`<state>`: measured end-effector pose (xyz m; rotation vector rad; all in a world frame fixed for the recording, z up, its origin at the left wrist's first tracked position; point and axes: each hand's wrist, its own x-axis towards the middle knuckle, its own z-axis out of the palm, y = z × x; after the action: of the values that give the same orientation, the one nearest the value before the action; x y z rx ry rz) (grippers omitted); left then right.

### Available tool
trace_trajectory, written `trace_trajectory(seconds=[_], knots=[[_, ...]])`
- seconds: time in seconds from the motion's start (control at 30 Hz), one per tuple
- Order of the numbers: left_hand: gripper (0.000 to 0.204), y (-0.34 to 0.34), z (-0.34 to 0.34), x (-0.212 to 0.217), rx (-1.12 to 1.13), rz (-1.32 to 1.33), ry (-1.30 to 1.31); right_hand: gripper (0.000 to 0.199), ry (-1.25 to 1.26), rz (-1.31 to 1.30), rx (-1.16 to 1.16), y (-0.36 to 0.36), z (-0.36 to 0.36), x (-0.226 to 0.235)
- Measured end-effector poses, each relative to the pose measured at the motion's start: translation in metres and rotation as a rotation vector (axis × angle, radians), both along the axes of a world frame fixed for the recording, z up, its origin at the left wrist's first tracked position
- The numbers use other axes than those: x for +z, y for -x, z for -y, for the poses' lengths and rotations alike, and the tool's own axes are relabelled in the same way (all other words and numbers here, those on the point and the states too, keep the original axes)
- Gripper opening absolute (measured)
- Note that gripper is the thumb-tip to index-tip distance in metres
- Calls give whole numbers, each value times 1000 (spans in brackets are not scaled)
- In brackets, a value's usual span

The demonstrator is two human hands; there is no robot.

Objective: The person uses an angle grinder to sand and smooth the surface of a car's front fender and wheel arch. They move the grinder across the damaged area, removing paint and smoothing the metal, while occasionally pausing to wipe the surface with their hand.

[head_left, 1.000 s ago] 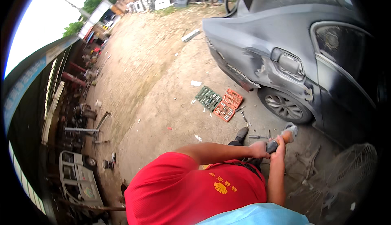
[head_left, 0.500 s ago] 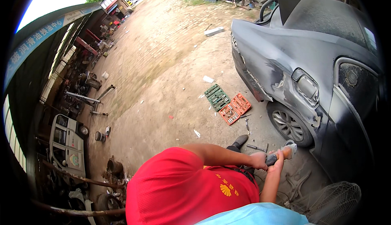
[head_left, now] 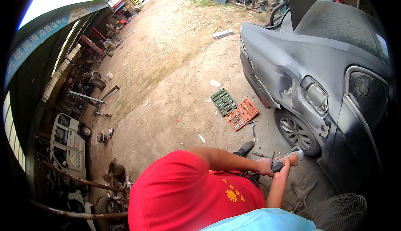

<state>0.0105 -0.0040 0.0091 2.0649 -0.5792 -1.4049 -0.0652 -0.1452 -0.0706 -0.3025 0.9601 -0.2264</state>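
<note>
Both hands are closed around a hand-held power tool [head_left: 295,158] that looks like an angle grinder, with a dark body, an orange front part and a pale, whitish end. My left hand [head_left: 264,166] grips its dark rear. Farther forward, my right hand [head_left: 284,169] wraps the body from the near side. The tool's end is just in front of the rear wheel [head_left: 295,131] of a grey car [head_left: 271,64]; I cannot tell whether they touch. Bare, scuffed patches show on the car's rear panel, around the fuel filler recess [head_left: 314,95].
An open socket set case [head_left: 237,120], green and orange, lies on the ground, with loose tools [head_left: 259,154] nearby. A metal arm-like part [head_left: 304,193] and wire mesh [head_left: 340,210] are close on the right. A white van [head_left: 69,147] and rusty rails [head_left: 79,216] stand left.
The view has shifted slightly, so the car and the tool case appear a little lower. Both hands keep the same grip on the tool, almost in the same place.
</note>
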Motion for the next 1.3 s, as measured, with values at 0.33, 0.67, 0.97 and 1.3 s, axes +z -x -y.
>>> trace_trajectory(seconds=[0.33, 0.67, 0.97, 1.3], knots=[[52, -7, 6, 2, -19, 50, -3, 25, 24, 25, 3, -8, 5, 2], [58, -13, -5, -8, 15, 46, 21, 34, -6, -1, 9, -19, -4, 4], [47, -83, 1, 28, -40, 107, 81, 41, -71, 73, -127, -74, -12, 17], [62, -186, 45, -27, -423, 79, 155, 41, 76, -98, -468, -144, 4, 30]])
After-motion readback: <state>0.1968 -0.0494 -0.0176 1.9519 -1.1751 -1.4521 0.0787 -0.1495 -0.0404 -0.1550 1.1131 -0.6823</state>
